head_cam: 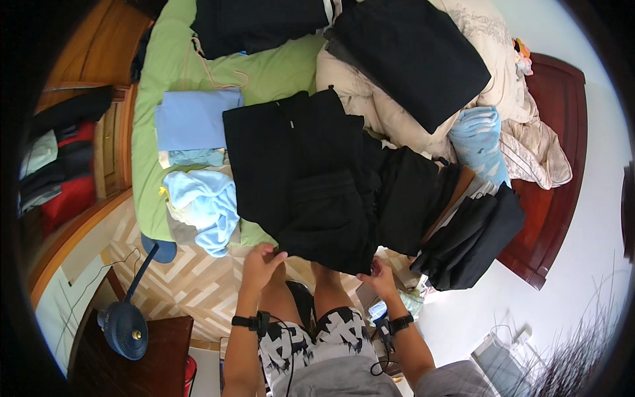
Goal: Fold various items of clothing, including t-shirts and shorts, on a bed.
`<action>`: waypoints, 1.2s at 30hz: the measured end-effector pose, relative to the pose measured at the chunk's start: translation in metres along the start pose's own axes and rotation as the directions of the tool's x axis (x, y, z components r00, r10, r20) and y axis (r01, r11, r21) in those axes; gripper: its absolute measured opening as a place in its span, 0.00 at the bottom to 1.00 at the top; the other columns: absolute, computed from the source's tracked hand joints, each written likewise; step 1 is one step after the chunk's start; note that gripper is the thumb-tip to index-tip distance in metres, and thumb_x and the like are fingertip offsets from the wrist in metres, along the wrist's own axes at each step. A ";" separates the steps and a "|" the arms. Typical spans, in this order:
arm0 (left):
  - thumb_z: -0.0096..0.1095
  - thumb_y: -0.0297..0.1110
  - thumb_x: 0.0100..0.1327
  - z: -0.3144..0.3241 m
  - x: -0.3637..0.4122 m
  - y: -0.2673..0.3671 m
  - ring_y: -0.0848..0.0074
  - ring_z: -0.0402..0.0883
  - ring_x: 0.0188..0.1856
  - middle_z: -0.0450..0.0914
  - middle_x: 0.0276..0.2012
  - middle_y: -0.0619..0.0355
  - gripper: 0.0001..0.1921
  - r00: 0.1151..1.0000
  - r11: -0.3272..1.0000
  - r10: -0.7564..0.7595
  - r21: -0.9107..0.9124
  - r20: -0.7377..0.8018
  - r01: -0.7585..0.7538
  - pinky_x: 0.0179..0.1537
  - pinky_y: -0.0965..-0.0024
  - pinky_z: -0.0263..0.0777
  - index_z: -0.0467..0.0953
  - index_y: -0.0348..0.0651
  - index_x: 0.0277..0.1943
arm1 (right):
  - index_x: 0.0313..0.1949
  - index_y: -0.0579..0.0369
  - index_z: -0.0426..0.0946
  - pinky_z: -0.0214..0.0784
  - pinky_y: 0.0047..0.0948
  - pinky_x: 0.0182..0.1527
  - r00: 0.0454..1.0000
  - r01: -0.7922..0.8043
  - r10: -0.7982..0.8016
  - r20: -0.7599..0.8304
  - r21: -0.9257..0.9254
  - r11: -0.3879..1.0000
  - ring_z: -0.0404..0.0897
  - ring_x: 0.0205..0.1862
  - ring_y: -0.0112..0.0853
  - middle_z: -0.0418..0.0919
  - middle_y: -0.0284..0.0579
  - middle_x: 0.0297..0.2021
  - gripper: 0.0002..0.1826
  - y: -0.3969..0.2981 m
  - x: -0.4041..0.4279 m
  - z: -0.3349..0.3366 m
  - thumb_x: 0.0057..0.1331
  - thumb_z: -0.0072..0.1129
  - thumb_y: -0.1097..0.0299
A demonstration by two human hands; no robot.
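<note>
Before me on the bed lies a black garment (pixel 327 208) with a gathered waistband, apparently shorts, on top of larger black clothing (pixel 263 149). My left hand (pixel 260 267) pinches its near left corner between thumb and fingers. At the near right corner, my right hand (pixel 381 279) grips the hem, the fingertips partly hidden by the cloth. Between the two hands the near edge hangs over the bed's edge. Left of the black cloth sit a folded blue cloth (pixel 193 119) and a crumpled light-blue fleece piece (pixel 211 198). Straps circle both my wrists.
A row of dark clothes (pixel 466 238) lies to the right, beside a rolled blue blanket (pixel 478 139). More black fabric (pixel 412 59) rests on a beige quilt (pixel 347 79). A pink hanger (pixel 213 74) lies on the green sheet (pixel 163 54). A blue fan (pixel 126 330) stands at lower left.
</note>
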State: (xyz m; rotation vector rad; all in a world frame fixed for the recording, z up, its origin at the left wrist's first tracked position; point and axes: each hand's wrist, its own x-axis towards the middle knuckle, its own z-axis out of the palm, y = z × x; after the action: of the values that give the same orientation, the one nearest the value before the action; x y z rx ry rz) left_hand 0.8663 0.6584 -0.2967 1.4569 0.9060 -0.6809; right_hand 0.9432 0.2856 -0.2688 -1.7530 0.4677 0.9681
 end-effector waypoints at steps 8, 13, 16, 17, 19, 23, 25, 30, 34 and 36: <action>0.78 0.37 0.63 0.006 0.039 0.126 0.78 0.82 0.45 0.84 0.44 0.51 0.24 0.959 0.884 0.190 -0.388 -0.212 -0.261 0.46 0.71 0.80 0.77 0.27 0.54 | 0.62 0.63 0.72 0.74 0.35 0.57 0.889 0.280 -0.449 -0.092 -0.667 0.690 0.84 0.51 0.38 0.83 0.52 0.47 0.31 -0.185 0.012 0.068 0.62 0.74 0.67; 0.76 0.34 0.64 0.001 0.055 0.143 0.78 0.80 0.44 0.83 0.49 0.50 0.23 0.992 0.992 0.117 -0.047 0.038 -0.115 0.45 0.73 0.78 0.77 0.28 0.55 | 0.54 0.62 0.78 0.75 0.38 0.54 0.872 0.344 -0.471 -0.131 -0.521 0.781 0.84 0.50 0.46 0.83 0.55 0.48 0.29 -0.230 0.063 0.109 0.58 0.79 0.60; 0.76 0.35 0.63 -0.002 0.047 0.134 0.80 0.78 0.43 0.83 0.52 0.49 0.20 0.944 0.946 0.301 -0.162 0.133 -0.279 0.47 0.74 0.75 0.75 0.34 0.51 | 0.54 0.61 0.79 0.74 0.36 0.55 0.912 0.294 -0.405 -0.065 -0.587 0.755 0.83 0.51 0.44 0.83 0.54 0.47 0.31 -0.232 0.057 0.108 0.56 0.81 0.60; 0.77 0.34 0.62 -0.002 0.042 0.128 0.80 0.77 0.46 0.83 0.53 0.50 0.21 0.899 0.900 0.406 -0.244 0.161 -0.362 0.49 0.73 0.74 0.72 0.36 0.50 | 0.50 0.59 0.78 0.74 0.35 0.53 0.900 0.340 -0.436 -0.026 -0.585 0.737 0.83 0.51 0.46 0.82 0.53 0.46 0.28 -0.228 0.049 0.106 0.55 0.81 0.62; 0.77 0.37 0.64 -0.011 0.032 0.119 0.79 0.75 0.53 0.81 0.58 0.54 0.23 0.825 0.859 0.488 -0.327 0.286 -0.394 0.57 0.72 0.71 0.66 0.37 0.48 | 0.46 0.59 0.77 0.74 0.35 0.52 0.907 0.388 -0.410 0.097 -0.570 0.724 0.83 0.49 0.46 0.82 0.52 0.46 0.24 -0.222 0.030 0.099 0.55 0.81 0.64; 0.74 0.44 0.67 -0.016 0.043 0.087 0.81 0.75 0.52 0.81 0.55 0.55 0.23 0.856 0.762 0.311 -0.647 0.412 0.034 0.54 0.74 0.71 0.67 0.39 0.50 | 0.36 0.57 0.68 0.75 0.32 0.46 0.920 0.390 -0.320 0.226 -0.452 0.802 0.85 0.44 0.43 0.85 0.50 0.46 0.20 -0.215 -0.012 0.106 0.57 0.77 0.75; 0.75 0.47 0.66 -0.017 0.051 0.100 0.81 0.76 0.51 0.80 0.53 0.55 0.26 0.851 0.882 0.161 -0.459 0.500 0.103 0.52 0.76 0.72 0.70 0.38 0.53 | 0.40 0.57 0.72 0.75 0.29 0.43 0.959 0.272 -0.218 0.182 -0.366 0.890 0.88 0.42 0.39 0.88 0.47 0.45 0.17 -0.207 -0.029 0.107 0.57 0.75 0.78; 0.68 0.26 0.60 -0.005 0.060 0.136 0.70 0.84 0.49 0.84 0.50 0.47 0.31 0.843 0.836 0.269 0.322 0.465 -0.444 0.53 0.70 0.76 0.71 0.33 0.67 | 0.53 0.54 0.81 0.77 0.38 0.48 0.942 0.296 -0.179 0.283 -0.452 0.842 0.86 0.45 0.46 0.86 0.48 0.44 0.21 -0.212 -0.042 0.096 0.60 0.72 0.77; 0.60 0.21 0.57 -0.011 0.052 0.150 0.68 0.85 0.52 0.85 0.51 0.43 0.30 0.729 0.923 0.253 0.067 0.636 -0.379 0.56 0.68 0.75 0.73 0.34 0.66 | 0.47 0.54 0.81 0.72 0.41 0.57 0.891 0.454 -0.366 0.269 -0.553 0.698 0.79 0.58 0.49 0.79 0.50 0.58 0.21 -0.216 -0.029 0.069 0.54 0.72 0.81; 0.57 0.21 0.58 -0.011 0.035 0.157 0.70 0.85 0.50 0.86 0.48 0.45 0.27 0.643 0.936 0.341 -0.184 0.686 -0.300 0.54 0.68 0.76 0.77 0.34 0.63 | 0.46 0.52 0.81 0.69 0.42 0.60 0.901 0.426 -0.376 0.215 -0.594 0.683 0.71 0.68 0.51 0.70 0.54 0.68 0.20 -0.221 -0.021 0.065 0.54 0.72 0.81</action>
State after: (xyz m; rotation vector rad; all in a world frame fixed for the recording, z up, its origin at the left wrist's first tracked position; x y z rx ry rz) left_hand 1.0165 0.6797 -0.2425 1.1092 0.0417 -0.8496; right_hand 1.0605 0.4282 -0.1298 -2.2759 -0.3538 0.9143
